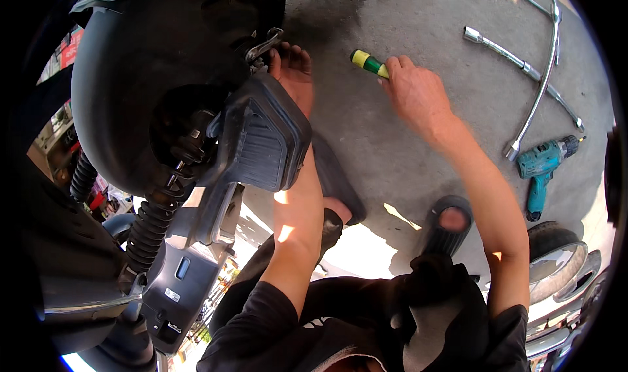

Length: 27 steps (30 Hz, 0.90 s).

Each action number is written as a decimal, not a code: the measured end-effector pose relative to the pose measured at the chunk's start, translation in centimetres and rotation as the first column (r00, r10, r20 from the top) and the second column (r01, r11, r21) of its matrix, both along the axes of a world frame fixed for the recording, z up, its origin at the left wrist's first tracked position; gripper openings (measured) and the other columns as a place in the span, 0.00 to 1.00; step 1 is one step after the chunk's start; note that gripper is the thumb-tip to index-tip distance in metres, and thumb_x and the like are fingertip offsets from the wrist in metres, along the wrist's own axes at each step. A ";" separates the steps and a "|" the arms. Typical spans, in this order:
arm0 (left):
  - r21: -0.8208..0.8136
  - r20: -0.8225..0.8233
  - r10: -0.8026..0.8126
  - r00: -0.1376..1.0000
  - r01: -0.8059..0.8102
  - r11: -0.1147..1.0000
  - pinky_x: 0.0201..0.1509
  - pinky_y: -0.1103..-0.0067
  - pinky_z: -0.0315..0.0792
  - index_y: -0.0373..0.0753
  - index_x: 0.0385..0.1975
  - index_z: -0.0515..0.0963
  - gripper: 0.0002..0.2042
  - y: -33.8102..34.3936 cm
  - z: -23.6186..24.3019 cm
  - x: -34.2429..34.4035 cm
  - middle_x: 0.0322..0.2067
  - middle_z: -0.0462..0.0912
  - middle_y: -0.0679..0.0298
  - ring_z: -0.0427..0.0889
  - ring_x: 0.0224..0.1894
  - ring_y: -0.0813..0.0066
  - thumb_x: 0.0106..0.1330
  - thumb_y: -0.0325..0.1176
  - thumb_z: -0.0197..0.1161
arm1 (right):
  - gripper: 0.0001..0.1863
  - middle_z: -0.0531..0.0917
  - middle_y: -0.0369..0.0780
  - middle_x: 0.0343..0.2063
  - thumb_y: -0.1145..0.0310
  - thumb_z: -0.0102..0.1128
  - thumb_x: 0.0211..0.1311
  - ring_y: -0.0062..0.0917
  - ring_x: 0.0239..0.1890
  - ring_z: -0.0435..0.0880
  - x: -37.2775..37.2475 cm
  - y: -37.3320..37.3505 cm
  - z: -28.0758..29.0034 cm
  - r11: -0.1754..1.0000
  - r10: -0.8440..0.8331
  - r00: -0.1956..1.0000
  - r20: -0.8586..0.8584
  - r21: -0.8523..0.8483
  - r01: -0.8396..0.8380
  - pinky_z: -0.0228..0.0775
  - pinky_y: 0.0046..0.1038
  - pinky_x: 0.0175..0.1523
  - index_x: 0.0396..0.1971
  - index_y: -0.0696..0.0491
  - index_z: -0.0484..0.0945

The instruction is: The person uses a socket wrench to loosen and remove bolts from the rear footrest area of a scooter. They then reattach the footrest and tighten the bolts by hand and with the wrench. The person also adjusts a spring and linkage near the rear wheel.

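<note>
My left hand [296,74] is beside the large dark wheel or fender [131,90], palm partly showing and fingers stretched apart. Its thumb lies against a small metal lever-like part [263,47], just beyond a black ribbed footrest-shaped piece [261,140] that covers part of the forearm. Out over the floor, my right hand [415,94] is closed round a screwdriver [368,62] with a green and yellow handle. The handle's end points left, toward my left hand with a gap between; its shaft is hidden.
On the grey floor at right lie a chrome cross wrench [538,77] and a teal cordless drill [540,169]. Below the drill is a round wheel-like part [556,267]. A black coil spring [150,234] and dark vehicle panels fill the left. My sandalled foot [451,218] stands near the middle.
</note>
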<state>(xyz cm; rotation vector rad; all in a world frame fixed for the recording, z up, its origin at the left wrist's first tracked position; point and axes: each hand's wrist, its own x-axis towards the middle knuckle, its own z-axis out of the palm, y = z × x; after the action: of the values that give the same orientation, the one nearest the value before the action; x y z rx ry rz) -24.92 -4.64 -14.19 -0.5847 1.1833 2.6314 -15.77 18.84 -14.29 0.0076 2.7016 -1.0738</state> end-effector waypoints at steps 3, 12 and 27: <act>0.034 -0.033 -0.107 0.994 0.108 0.994 0.58 0.69 0.73 0.42 0.51 0.77 0.12 0.7 -1.0 0.2 0.48 0.80 0.65 0.77 0.51 0.68 0.68 0.28 0.59 | 0.10 0.76 0.40 0.31 0.63 0.57 0.64 0.35 0.34 0.81 4.2 0.9 -1.1 0.989 0.092 0.993 -0.073 0.126 -0.083 0.75 0.35 0.35 0.32 0.55 0.74; 0.542 -0.089 -0.231 0.969 0.242 0.805 0.66 0.64 0.67 0.35 0.55 0.73 0.14 -2.4 -3.2 -1.7 0.58 0.74 0.56 0.73 0.60 0.61 0.75 0.32 0.49 | 0.13 0.75 0.42 0.29 0.61 0.63 0.58 0.37 0.30 0.81 13.6 6.6 0.8 0.936 -0.277 0.959 0.051 0.241 0.258 0.75 0.36 0.32 0.31 0.54 0.72; 0.619 -0.239 -0.278 0.930 0.367 0.694 0.64 0.66 0.66 0.35 0.53 0.76 0.18 -0.5 -2.9 -4.5 0.53 0.76 0.58 0.73 0.55 0.64 0.65 0.33 0.54 | 0.16 0.84 0.48 0.37 0.62 0.56 0.66 0.35 0.39 0.84 -7.0 3.6 6.0 0.910 0.097 0.964 0.248 -0.414 0.015 0.74 0.34 0.46 0.46 0.58 0.79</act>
<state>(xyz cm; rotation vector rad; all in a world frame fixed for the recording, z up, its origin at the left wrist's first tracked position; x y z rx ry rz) -29.46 -5.10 -17.06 -0.0546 0.2602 2.5383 -22.72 22.40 -8.27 0.0194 2.1875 -1.4938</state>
